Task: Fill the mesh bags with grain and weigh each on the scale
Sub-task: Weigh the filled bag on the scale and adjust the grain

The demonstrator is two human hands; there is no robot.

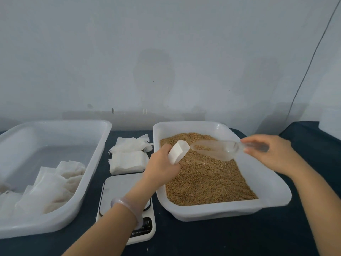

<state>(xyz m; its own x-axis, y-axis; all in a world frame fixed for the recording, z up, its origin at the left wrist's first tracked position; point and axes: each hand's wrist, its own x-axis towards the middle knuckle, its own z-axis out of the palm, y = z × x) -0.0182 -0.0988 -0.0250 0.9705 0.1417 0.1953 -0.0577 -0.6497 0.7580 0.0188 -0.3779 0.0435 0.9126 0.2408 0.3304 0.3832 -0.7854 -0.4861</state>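
Observation:
My left hand (162, 166) grips a small white mesh bag (178, 151), holding it over the left side of the white tray (273, 196) full of brown grain (206, 182). My right hand (271, 152) holds the handle of a clear plastic scoop (215, 149). A little grain lies in the scoop, whose tip is close to the bag's mouth. The white scale (125, 183) stands in front between the two trays, partly hidden by my left forearm. Its platform is bare.
A large translucent tub (96, 145) on the left holds several filled white bags (49, 189). A pile of flat unfilled bags (129, 156) lies behind the scale. The table has a dark cloth (239, 237). A wall stands close behind.

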